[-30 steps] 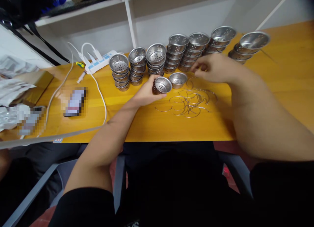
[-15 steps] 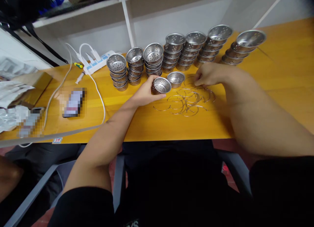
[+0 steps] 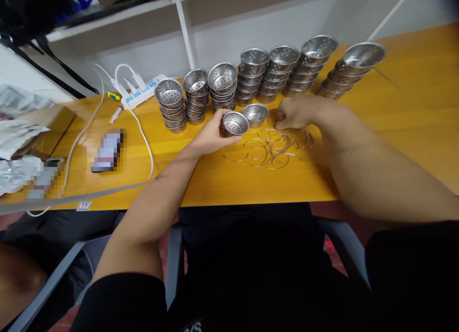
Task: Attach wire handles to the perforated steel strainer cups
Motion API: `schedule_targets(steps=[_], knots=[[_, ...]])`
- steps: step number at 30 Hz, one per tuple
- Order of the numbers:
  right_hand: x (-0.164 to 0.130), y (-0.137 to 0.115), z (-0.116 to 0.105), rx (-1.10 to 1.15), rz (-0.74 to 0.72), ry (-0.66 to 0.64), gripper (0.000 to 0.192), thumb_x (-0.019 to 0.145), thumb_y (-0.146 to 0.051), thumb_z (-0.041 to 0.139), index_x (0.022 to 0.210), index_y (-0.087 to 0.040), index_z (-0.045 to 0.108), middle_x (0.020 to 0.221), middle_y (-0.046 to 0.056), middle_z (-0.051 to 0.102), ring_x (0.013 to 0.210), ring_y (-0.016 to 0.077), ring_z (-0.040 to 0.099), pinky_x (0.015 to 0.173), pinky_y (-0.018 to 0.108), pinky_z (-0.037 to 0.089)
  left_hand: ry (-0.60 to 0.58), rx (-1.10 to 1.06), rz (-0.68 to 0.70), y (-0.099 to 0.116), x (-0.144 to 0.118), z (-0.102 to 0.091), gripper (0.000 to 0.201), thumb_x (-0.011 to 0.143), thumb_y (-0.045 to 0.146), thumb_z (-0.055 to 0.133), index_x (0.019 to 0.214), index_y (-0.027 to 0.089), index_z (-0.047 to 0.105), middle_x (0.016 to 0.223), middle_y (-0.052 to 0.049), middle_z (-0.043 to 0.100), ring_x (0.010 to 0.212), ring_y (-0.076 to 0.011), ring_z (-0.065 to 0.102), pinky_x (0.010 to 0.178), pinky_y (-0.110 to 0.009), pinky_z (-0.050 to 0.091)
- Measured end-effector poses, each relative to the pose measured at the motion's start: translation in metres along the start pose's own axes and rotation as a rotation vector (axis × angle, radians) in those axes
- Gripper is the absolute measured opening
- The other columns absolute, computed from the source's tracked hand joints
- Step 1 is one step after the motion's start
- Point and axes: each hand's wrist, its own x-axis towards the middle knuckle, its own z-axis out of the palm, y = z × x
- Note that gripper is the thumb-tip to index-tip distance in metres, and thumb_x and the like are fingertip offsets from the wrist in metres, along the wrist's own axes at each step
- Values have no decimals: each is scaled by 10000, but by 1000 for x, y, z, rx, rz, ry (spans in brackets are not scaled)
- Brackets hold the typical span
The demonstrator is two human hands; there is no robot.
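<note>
My left hand is closed around a small perforated metal strainer cup, tilted with its mouth up. Just behind it, a second strainer cup stands on the table. My right hand has its fingers pinched together low over the table, right of that second cup. A thin wire runs close to these fingertips, but whether they grip it is hidden. Curved metal wires lie in a loose, tangled pile in front of both hands.
Several stacks of strainer cups stand in a row along the back of the table. To the left are a power strip, a white cable, a phone, a syringe and plastic bags. Another person's leg shows at lower left.
My right hand has moved a little left, towards the second strainer cup, its fingers still pinched. My left hand keeps its hold on the cup, nearly unmoved.
</note>
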Motion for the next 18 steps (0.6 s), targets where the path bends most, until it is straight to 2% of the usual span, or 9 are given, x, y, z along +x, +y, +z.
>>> schedule_targets(steps=[3,5,7,11,14,18], knots=[[-3,5,-2,-100,26,-26,428,1152,-298,821,776,-274,620,826,77,758,724,229,612,739,420,509,17,11,-5,-2,1,1,876,846,445,983,1609,240,603,1692,-195,805,1582,-404,824,1434,-600,657],[-8,8,-7,-57,31,42,371,1171,-233,803,843,-260,633,918,116,791,782,242,638,796,441,526,28,12,-4,-3,1,1,884,845,441,991,1616,242,607,1698,-187,804,1587,-407,818,1434,-600,652],[-15,9,-11,75,27,123,305,1155,-168,817,909,-243,655,959,130,795,831,250,652,841,451,532,35,12,-2,-4,2,1,905,844,449,1000,1631,242,604,1714,-186,796,1605,-414,807,1441,-601,642],[-26,6,-15,540,-52,238,211,1061,-59,842,1066,-226,714,1003,94,803,903,240,702,935,435,619,42,37,0,0,1,-2,920,859,488,1022,1646,227,626,1750,-207,784,1669,-435,767,1492,-615,596],[-28,0,-12,735,-95,220,220,1026,-43,839,1141,-210,756,1013,85,812,915,240,734,1013,483,667,22,35,-20,4,0,-4,901,854,516,1026,1615,200,658,1698,-225,816,1606,-442,804,1455,-634,627],[-21,-11,-3,819,-138,154,220,1035,-27,803,1119,-221,744,1028,104,848,977,262,792,1170,520,681,-14,33,-56,5,0,-4,897,823,515,1028,1582,192,676,1602,-204,870,1485,-426,857,1371,-624,686]])
